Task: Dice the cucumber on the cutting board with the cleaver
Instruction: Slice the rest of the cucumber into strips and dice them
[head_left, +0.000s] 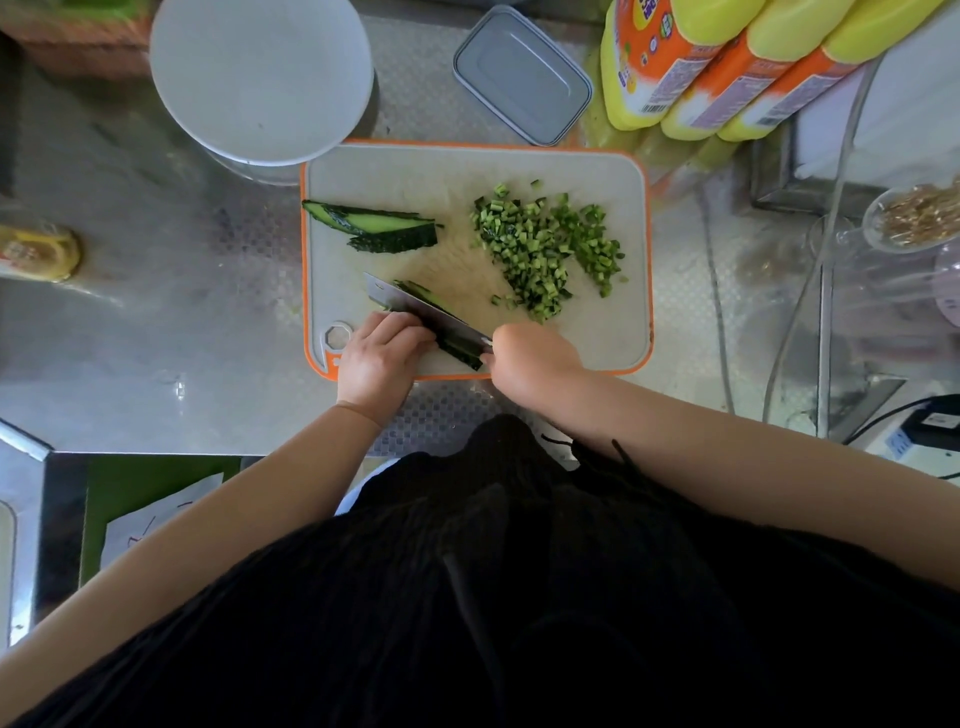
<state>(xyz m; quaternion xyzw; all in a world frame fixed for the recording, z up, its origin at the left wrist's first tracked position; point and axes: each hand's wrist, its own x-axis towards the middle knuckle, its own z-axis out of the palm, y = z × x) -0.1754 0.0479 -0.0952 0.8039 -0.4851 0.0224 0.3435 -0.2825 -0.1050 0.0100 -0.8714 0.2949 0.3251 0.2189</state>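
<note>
A white cutting board with an orange rim (597, 171) lies on the steel counter. A pile of diced cucumber (545, 249) covers its right half. Long cucumber slices (379, 226) lie at its upper left. Near the front edge, the cleaver (415, 306) stands with its blade down along a stack of cucumber strips (457, 351). My right hand (530, 364) is closed around the cleaver's handle, which it hides. My left hand (382, 356) presses down on the strips just left of the blade, fingers curled.
A large white bowl (260, 78) stands behind the board at the left, a grey lidded container (522, 73) behind it at the centre. Yellow bottles (727, 67) crowd the back right. A glass dish (914, 215) and cables lie right. A small yellow jar (39, 252) sits far left.
</note>
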